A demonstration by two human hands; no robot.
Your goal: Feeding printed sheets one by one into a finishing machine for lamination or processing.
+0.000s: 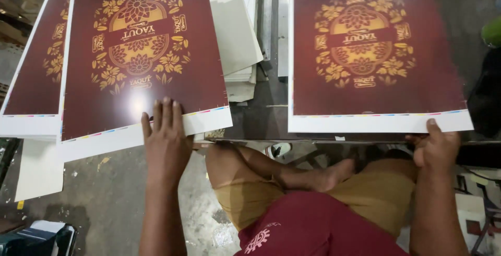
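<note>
The left hand lies flat, palm down, fingers straight and close together, pointing away from the body, with the fingertips on the near edge of the left printed sheet. Its forearm runs straight back toward the camera. The right hand, well to the right of that sheet, is curled, thumb on top, pinching, its forearm likewise reaching forward.

Stained grey concrete floor, dark worktable
</note>
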